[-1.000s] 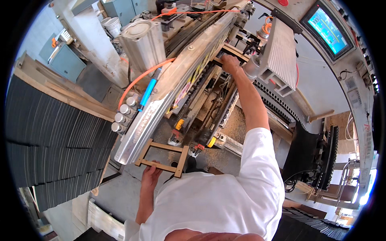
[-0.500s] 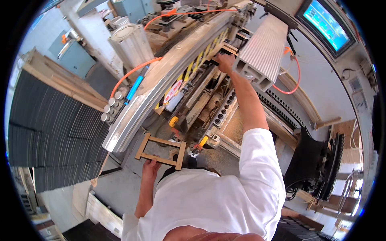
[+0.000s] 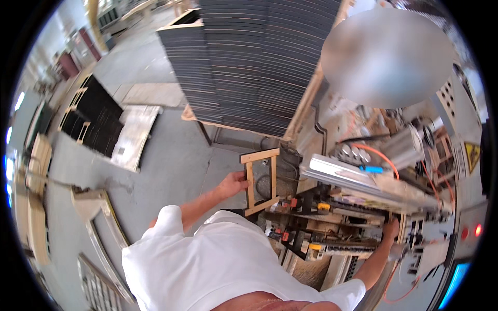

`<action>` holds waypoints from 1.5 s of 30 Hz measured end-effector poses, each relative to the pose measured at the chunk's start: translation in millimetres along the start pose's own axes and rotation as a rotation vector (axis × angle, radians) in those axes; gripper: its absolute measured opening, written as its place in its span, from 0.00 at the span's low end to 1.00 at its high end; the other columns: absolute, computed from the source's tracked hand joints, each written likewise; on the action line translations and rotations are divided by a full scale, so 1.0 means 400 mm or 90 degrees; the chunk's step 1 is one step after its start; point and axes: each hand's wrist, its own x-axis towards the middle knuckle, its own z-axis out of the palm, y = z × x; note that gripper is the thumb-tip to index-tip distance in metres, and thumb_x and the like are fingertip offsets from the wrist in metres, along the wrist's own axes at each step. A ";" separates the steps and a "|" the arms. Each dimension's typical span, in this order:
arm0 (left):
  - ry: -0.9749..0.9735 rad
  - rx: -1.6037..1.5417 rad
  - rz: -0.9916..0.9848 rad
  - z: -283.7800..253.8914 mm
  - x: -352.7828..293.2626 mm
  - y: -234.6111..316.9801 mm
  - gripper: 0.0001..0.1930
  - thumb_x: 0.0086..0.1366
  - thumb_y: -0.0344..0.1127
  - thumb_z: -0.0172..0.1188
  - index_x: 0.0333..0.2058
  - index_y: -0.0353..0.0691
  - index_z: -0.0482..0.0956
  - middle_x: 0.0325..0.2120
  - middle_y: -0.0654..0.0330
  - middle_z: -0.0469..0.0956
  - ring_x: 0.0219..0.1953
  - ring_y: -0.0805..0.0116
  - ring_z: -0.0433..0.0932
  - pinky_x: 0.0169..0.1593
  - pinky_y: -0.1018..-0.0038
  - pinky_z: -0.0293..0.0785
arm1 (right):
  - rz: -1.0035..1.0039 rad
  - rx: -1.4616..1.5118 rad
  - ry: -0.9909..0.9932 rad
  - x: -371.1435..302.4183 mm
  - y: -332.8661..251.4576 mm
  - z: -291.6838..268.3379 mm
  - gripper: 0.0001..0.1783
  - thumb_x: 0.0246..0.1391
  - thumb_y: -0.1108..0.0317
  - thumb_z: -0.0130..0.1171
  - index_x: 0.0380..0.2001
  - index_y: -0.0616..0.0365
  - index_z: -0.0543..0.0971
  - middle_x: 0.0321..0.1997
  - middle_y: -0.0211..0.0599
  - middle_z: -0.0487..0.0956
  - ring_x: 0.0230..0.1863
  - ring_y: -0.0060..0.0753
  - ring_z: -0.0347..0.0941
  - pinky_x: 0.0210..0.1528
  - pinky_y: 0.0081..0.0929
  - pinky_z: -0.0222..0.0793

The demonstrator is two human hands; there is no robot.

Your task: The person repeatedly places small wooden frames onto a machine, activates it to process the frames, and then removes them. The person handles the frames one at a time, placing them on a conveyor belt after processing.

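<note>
My left hand [image 3: 232, 185] is closed on the side bar of a small rectangular wooden frame [image 3: 260, 155], pale on its faces with dark edges, held upright in front of me. The frame's lower end is near the close end of a woodworking machine. Stretched far to the right, my right hand [image 3: 391, 228] reaches into the machine, its fingers curled beside a pale wooden strip [image 3: 402, 228]. Those fingertips are partly hidden, so what they grip is unclear. Between the two hands run the machine's rails, with yellow knobs [image 3: 323, 206] and a row of dark round holes.
A long metal beam [image 3: 358, 181] spans the machine's far side. A tall stack of black boards [image 3: 233, 78] stands ahead. At left are a pallet [image 3: 137, 129] with black pieces and a metal frame [image 3: 115, 228] on the floor. A blurred oval covers the upper right.
My view has swung left, so the machine now appears at the lower right and the board stack ahead. The wooden frame has gone from lying nearly flat to upright in my left hand.
</note>
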 end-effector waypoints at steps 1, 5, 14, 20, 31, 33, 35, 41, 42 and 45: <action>0.028 0.089 0.010 -0.065 0.020 -0.045 0.16 0.64 0.28 0.56 0.50 0.33 0.74 0.42 0.61 0.80 0.45 0.70 0.77 0.52 0.71 0.73 | 0.007 0.020 0.000 -0.012 -0.036 -0.027 0.13 0.53 0.70 0.59 0.42 0.62 0.76 0.44 0.49 0.79 0.43 0.49 0.76 0.43 0.46 0.75; 0.057 0.053 0.217 -0.177 -0.062 0.170 0.13 0.66 0.27 0.53 0.48 0.36 0.76 0.41 0.61 0.80 0.43 0.72 0.77 0.52 0.74 0.72 | 0.019 -0.004 0.022 -0.031 -0.024 -0.027 0.15 0.51 0.69 0.62 0.42 0.62 0.77 0.45 0.50 0.79 0.43 0.49 0.77 0.42 0.47 0.76; 0.263 -0.004 0.566 -0.574 -0.186 0.747 0.17 0.70 0.38 0.45 0.47 0.30 0.74 0.40 0.56 0.79 0.35 0.73 0.74 0.40 0.79 0.71 | 0.025 0.092 0.385 -0.123 -0.057 -0.102 0.22 0.56 0.58 0.58 0.50 0.60 0.76 0.47 0.48 0.80 0.44 0.53 0.77 0.43 0.45 0.73; 0.237 -0.079 0.527 -0.958 -0.024 1.137 0.17 0.70 0.35 0.46 0.51 0.27 0.69 0.37 0.55 0.78 0.33 0.74 0.76 0.37 0.82 0.75 | -0.009 0.460 0.654 -0.541 -0.366 -0.307 0.16 0.62 0.67 0.54 0.50 0.64 0.76 0.49 0.46 0.79 0.45 0.40 0.78 0.45 0.33 0.74; 0.217 0.416 0.286 -0.978 0.385 1.312 0.19 0.62 0.40 0.58 0.43 0.27 0.77 0.31 0.51 0.82 0.25 0.65 0.81 0.29 0.68 0.78 | -0.012 0.569 0.379 -0.963 -0.782 -0.290 0.16 0.56 0.74 0.59 0.48 0.63 0.76 0.36 0.41 0.79 0.31 0.32 0.72 0.34 0.29 0.69; 0.140 0.270 0.277 -0.982 0.381 1.304 0.22 0.63 0.44 0.58 0.44 0.27 0.77 0.37 0.49 0.80 0.34 0.63 0.80 0.36 0.66 0.78 | -0.002 0.577 0.355 -0.994 -0.803 -0.287 0.16 0.55 0.75 0.59 0.48 0.63 0.76 0.34 0.42 0.78 0.30 0.31 0.71 0.33 0.29 0.68; 0.054 0.180 0.274 -1.015 0.393 1.295 0.28 0.66 0.51 0.55 0.51 0.29 0.72 0.46 0.47 0.76 0.46 0.59 0.77 0.48 0.65 0.74 | -0.008 0.571 0.356 -1.017 -0.814 -0.289 0.16 0.55 0.75 0.59 0.48 0.63 0.76 0.34 0.43 0.78 0.30 0.32 0.71 0.33 0.30 0.69; 0.191 -0.149 0.353 -1.335 0.538 0.993 0.28 0.71 0.46 0.45 0.62 0.32 0.58 0.58 0.46 0.67 0.60 0.57 0.68 0.62 0.64 0.67 | 0.056 0.489 0.363 -1.101 -0.764 -0.313 0.16 0.55 0.74 0.58 0.49 0.62 0.76 0.34 0.39 0.79 0.30 0.27 0.72 0.35 0.26 0.69; 0.238 -0.196 0.327 -1.429 0.527 0.865 0.28 0.72 0.45 0.42 0.62 0.30 0.58 0.61 0.45 0.61 0.64 0.56 0.63 0.64 0.62 0.64 | 0.125 0.496 0.305 -1.114 -0.756 -0.330 0.16 0.56 0.73 0.58 0.49 0.60 0.76 0.33 0.38 0.79 0.30 0.26 0.72 0.36 0.27 0.70; 0.313 -0.299 0.212 -1.679 0.592 0.482 0.26 0.70 0.48 0.43 0.58 0.35 0.65 0.54 0.49 0.71 0.59 0.55 0.67 0.58 0.59 0.68 | 0.164 0.464 0.340 -1.184 -0.643 -0.297 0.18 0.53 0.69 0.59 0.48 0.57 0.76 0.39 0.44 0.78 0.36 0.42 0.77 0.40 0.34 0.72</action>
